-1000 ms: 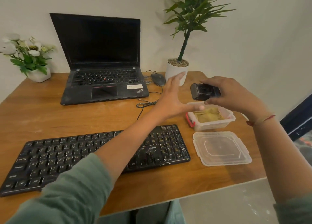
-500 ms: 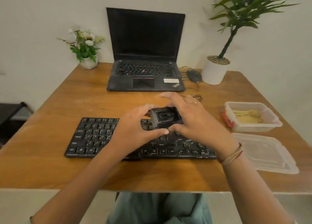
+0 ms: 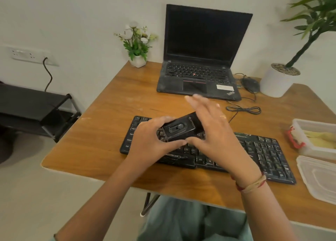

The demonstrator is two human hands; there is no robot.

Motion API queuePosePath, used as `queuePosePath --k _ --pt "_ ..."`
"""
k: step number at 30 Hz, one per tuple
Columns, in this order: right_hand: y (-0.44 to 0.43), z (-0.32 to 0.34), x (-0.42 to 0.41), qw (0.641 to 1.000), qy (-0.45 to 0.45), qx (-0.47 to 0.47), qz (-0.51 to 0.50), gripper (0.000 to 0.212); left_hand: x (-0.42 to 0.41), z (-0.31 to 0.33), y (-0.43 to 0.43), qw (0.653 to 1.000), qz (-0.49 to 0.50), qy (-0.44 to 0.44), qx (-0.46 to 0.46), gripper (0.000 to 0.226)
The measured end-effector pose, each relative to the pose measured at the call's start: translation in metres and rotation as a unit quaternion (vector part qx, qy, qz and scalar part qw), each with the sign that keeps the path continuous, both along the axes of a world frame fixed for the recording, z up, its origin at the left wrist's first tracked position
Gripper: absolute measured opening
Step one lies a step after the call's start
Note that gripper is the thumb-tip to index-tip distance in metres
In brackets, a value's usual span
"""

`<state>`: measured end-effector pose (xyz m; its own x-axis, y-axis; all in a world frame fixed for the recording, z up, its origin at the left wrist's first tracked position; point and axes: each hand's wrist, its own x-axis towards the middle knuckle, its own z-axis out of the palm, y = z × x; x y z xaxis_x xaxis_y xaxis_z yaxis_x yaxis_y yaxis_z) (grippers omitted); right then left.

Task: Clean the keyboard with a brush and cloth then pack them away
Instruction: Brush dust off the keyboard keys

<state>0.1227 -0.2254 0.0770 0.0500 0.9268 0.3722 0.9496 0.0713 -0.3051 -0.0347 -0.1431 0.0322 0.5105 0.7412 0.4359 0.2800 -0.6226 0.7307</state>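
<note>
Gripping a black, oblong plastic brush case [image 3: 181, 129] with a slider switch on its upper face, the left hand [image 3: 151, 140] curls its fingers round the near-left end and holds it in the air just above the left half of the black full-size keyboard [image 3: 263, 153]. The right hand [image 3: 216, 130] is spread, its fingers straight and blurred, with only the thumb against the case's near edge. It seems to steady the case rather than grasp it.

Holding the case up close, switch side facing the camera, is probably meant to let a thumb reach the slider and push the bristles out before any sweeping starts. No bristles can be made out.

The case's long axis runs diagonally, from the left hand up and away to the right, and its far end points toward the open black laptop [image 3: 200, 50].

The keyboard lies crosswise on the wooden counter [image 3: 101, 142]. At the right edge stands an open clear plastic box [image 3: 298, 124] holding a yellow cloth [image 3: 323, 140], with its clear lid [image 3: 320, 179] flat just in front, presumably waiting for packing away.
</note>
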Motion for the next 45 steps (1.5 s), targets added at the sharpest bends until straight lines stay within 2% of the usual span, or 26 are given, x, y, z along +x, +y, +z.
queuePosePath --k 2,3,4,5,6,7,8,9,12,15,18,22,26,29,31,34,36,38,40,43,45 --pt "-0.004 0.002 -0.002 0.985 0.167 0.013 -0.034 0.092 -0.001 -0.003 -0.003 0.999 0.028 -0.037 -0.02 0.061" --pt "-0.007 0.002 -0.004 0.954 0.293 0.026 -0.051 0.088 0.001 -0.003 -0.005 0.998 0.04 -0.049 -0.022 0.06" --pt "-0.009 0.002 -0.008 0.897 0.435 0.039 -0.065 0.084 0.003 -0.003 -0.007 0.997 0.048 -0.057 -0.022 0.058" --pt "-0.01 0.0 -0.012 0.824 0.56 0.046 -0.071 0.081 0.005 -0.002 -0.01 0.997 0.052 -0.062 -0.021 0.058" --pt "-0.009 -0.004 -0.016 0.756 0.648 0.043 -0.075 0.077 0.008 -0.002 -0.012 0.997 0.051 -0.063 -0.018 0.058" --pt "-0.008 -0.008 -0.021 0.708 0.702 0.038 -0.076 0.072 0.012 -0.002 -0.014 0.997 0.05 -0.062 -0.01 0.059" --pt "-0.007 -0.012 -0.027 0.679 0.729 0.04 -0.079 0.067 0.015 -0.003 -0.016 0.997 0.049 -0.059 0.0 0.06" --pt "-0.006 -0.014 -0.032 0.667 0.738 0.053 -0.086 0.063 0.018 -0.004 -0.018 0.997 0.051 -0.053 0.011 0.061" --pt "-0.004 -0.017 -0.038 0.664 0.733 0.103 -0.111 0.06 0.025 -0.005 -0.022 0.996 0.067 -0.038 0.055 0.062" --pt "-0.002 -0.016 -0.039 0.664 0.728 0.125 -0.121 0.065 0.028 -0.006 -0.023 0.992 0.075 -0.036 0.091 0.061" --pt "-0.002 -0.016 -0.041 0.668 0.722 0.131 -0.126 0.07 0.029 -0.006 -0.02 0.991 0.07 -0.034 0.112 0.06" --pt "-0.003 -0.015 -0.036 0.652 0.736 0.132 -0.128 0.072 0.035 -0.006 -0.015 0.988 0.062 -0.013 0.138 0.059" --pt "-0.004 -0.014 -0.034 0.658 0.731 0.144 -0.107 0.077 0.04 -0.003 -0.016 0.987 0.065 -0.028 0.144 0.055" --pt "-0.005 -0.015 -0.029 0.637 0.752 0.146 -0.09 0.079 0.043 -0.001 -0.017 0.984 0.065 -0.046 0.159 0.053" --pt "-0.005 -0.015 -0.026 0.614 0.777 0.117 -0.072 0.068 0.044 0.0 -0.017 0.982 0.067 -0.049 0.172 0.052" --pt "-0.009 -0.013 -0.021 0.577 0.814 0.061 -0.044 0.04 0.045 0.0 -0.017 0.98 0.063 -0.036 0.187 0.05" --pt "-0.013 -0.013 -0.019 0.573 0.818 0.03 -0.043 0.028 0.045 -0.002 -0.018 0.982 0.052 -0.021 0.182 0.05" --pt "-0.017 -0.016 -0.019 0.583 0.811 0.001 -0.053 0.018 0.04 -0.003 -0.018 0.985 0.038 0.004 0.169 0.057" --pt "-0.019 -0.02 -0.021 0.592 0.802 -0.013 -0.073 0.015 0.029 -0.002 -0.014 0.991 -0.009 0.034 0.126 0.075" --pt "-0.022 -0.028 -0.02 0.601 0.794 0.013 -0.096 0.023 -0.004 0.0 0.005 0.99 -0.099 0.101 0.026 0.108" --pt "-0.025 -0.029 -0.015 0.626 0.771 0.043 -0.113 0.03 -0.033 -0.002 0.029 0.982 -0.097 0.164 -0.007 0.126"
